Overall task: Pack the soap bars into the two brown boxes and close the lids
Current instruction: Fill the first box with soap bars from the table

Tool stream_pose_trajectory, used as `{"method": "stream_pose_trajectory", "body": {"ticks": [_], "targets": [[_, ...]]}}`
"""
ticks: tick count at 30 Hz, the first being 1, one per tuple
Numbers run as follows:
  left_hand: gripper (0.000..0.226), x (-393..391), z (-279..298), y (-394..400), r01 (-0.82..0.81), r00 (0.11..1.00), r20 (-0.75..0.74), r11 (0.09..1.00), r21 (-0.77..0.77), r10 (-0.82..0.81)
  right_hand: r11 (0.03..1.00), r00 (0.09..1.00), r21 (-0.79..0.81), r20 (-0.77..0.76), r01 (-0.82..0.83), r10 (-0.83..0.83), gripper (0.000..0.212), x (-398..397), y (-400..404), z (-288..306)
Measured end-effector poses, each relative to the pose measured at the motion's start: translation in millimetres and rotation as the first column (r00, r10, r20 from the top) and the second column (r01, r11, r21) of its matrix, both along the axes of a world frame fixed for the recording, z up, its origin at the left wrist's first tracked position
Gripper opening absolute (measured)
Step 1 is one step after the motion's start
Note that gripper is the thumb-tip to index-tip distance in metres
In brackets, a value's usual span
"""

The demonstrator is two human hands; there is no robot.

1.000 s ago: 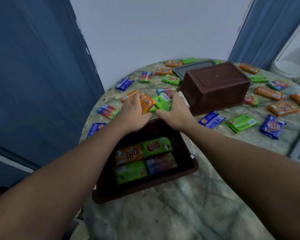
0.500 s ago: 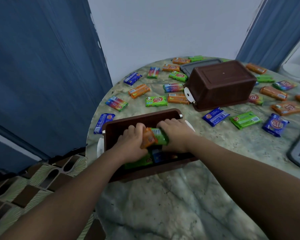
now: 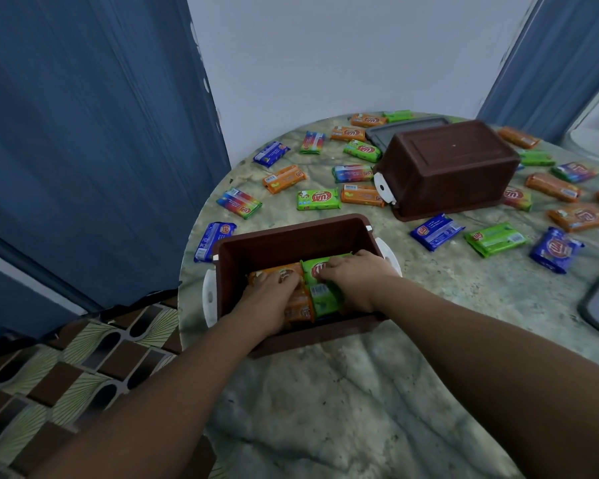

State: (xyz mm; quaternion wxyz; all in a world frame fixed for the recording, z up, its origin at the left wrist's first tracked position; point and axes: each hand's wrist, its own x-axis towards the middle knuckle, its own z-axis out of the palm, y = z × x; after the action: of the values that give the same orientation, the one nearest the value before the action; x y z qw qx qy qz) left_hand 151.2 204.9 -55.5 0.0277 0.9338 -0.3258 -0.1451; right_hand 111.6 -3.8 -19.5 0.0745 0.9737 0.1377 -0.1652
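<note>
Both hands (lower now) press bars into box [image 3: 291,236].

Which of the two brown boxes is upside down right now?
The far brown box, behind and to the right of the hands, is flipped: its flat base faces up. The near brown box sits open side up, with soap bars inside.

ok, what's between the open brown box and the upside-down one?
Head view: only bare marble tabletop separates the open brown box from the upside-down box.
</note>
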Motion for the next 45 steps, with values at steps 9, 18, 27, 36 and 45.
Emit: {"method": "stream_pose_trajectory", "body": {"ticks": [9, 18, 27, 36, 45], "targets": [[0.066, -4, 4, 1, 0.005, 0.996, 0.086, 0.997, 0.079, -0.012, 1.000, 1.000, 0.024, 0.027, 0.005, -0.005, 0.059, -4, -1, -6], [0.060, -10, 39, 23, -0.154, 0.942, 0.269, 0.970, -0.188, 0.202, 0.906, 0.829, 0.360, 0.420, 0.221, -0.369, 0.041, -6, -7, 12], [0.062, 14, 35, 49, -0.717, 0.690, -0.094, 0.660, -0.225, 0.717, 0.482, 0.600, 0.509, -0.087, 0.713, -0.795, 0.039, 4, -26, 4], [0.034, 40, 27, 38, -0.664, 0.730, -0.047, 0.691, -0.286, 0.682, 0.377, 0.531, 0.561, -0.135, 0.737, -0.837, 0.033, 7, -29, 6], [0.044, 91, 30, -3, -0.452, 0.885, -0.029, 0.840, -0.299, 0.466, 0.200, 0.337, 0.588, -0.132, 0.784, -0.932, 0.027, -4, -43, 12]]}}
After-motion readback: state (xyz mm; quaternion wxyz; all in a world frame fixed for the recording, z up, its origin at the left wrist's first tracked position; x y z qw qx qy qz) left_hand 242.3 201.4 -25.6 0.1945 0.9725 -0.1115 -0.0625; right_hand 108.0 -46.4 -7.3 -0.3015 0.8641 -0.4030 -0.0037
